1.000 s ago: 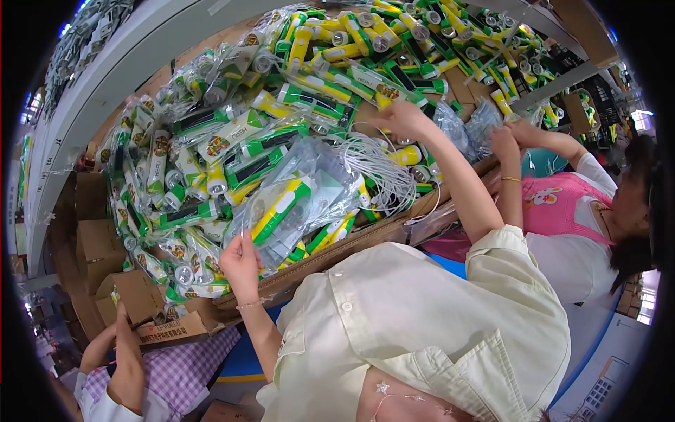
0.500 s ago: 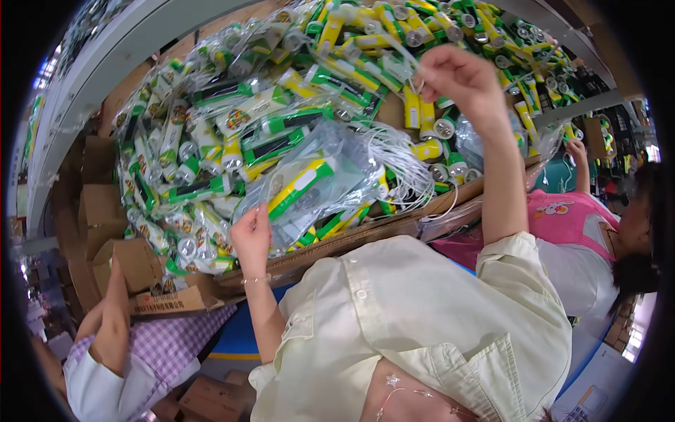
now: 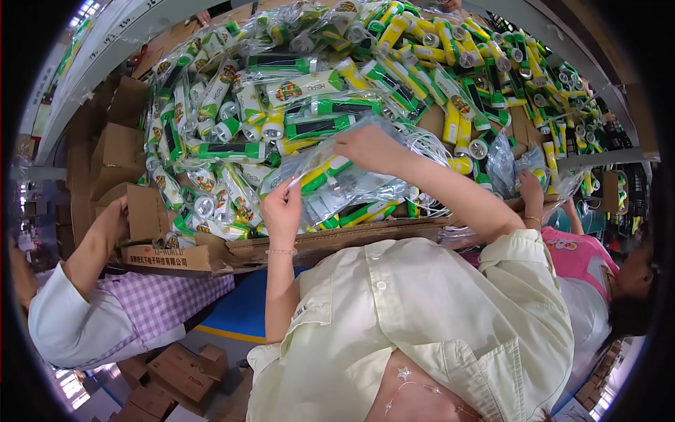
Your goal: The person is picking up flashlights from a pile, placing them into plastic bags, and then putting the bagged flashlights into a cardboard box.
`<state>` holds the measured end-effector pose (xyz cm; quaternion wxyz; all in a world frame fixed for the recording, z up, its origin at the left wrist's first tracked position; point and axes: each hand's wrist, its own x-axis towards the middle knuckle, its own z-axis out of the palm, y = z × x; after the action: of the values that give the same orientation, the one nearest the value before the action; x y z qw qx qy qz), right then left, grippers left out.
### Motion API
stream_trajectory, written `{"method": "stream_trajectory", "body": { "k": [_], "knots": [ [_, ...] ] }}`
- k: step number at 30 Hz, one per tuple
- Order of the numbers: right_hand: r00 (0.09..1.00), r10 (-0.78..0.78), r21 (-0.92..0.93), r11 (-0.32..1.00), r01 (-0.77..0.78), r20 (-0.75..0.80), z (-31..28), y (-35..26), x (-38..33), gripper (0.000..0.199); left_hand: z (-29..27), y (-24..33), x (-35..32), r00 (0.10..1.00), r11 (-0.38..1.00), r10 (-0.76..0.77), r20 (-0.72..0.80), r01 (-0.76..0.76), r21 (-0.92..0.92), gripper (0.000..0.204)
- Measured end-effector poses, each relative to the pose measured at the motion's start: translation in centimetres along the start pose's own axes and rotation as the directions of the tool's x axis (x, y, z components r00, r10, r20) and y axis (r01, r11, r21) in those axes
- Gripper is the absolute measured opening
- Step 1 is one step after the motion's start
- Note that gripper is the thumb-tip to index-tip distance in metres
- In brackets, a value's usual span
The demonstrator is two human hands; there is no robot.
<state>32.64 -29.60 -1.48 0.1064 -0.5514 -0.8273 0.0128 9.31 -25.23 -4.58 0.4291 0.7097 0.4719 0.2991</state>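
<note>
Clear plastic bag (image 3: 337, 179) | pinched between left-hand fingers (image 3: 290, 188) | right hand (image 3: 369, 148) on top

wearer's clothing: pale cream-yellow shirt (image 3: 422, 316), short-sleeved, light woven cloth that creases across the front. button placket runs down the middle, small round pale buttons, one plain to see near the chest. sleeves are wide and loose with a turned hem, ending above the elbows; both forearms bare below them. left wrist carries a thin bracelet (image 3: 280, 252) of small pale beads. low in the view, at the open neck of the shirt, a fine chain necklace (image 3: 415, 394) with a small star-shaped charm. no gloves, no rings that can be made out on either hand.
</note>
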Motion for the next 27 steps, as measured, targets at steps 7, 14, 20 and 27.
{"method": "stream_trajectory", "body": {
  "k": [7,14,20,27],
  "knots": [
    [0.936,0.280,-0.322,0.925,-0.203,0.214,-0.4,-2.2,1.6,0.006,0.4,1.9,-0.4,0.997,0.990,0.075,-0.012,-0.073,0.124,0.023],
    [0.977,0.105,-0.170,0.983,-0.073,0.184,0.3,-0.9,3.0,0.008,-0.7,1.4,-0.9,0.975,0.961,-0.164,0.151,0.192,-0.198,0.020],
    [0.993,0.116,0.257,0.960,-0.112,-0.004,-3.0,-1.5,3.8,0.020,-1.1,0.0,-1.6,0.954,0.732,-0.257,0.152,0.295,-0.614,0.015],
    [0.922,0.007,0.295,0.948,0.117,-0.388,1.7,-6.6,5.0,0.018,-1.6,-1.1,-1.3,0.994,0.955,-0.105,0.005,0.103,-0.277,0.010]
  ]
}}
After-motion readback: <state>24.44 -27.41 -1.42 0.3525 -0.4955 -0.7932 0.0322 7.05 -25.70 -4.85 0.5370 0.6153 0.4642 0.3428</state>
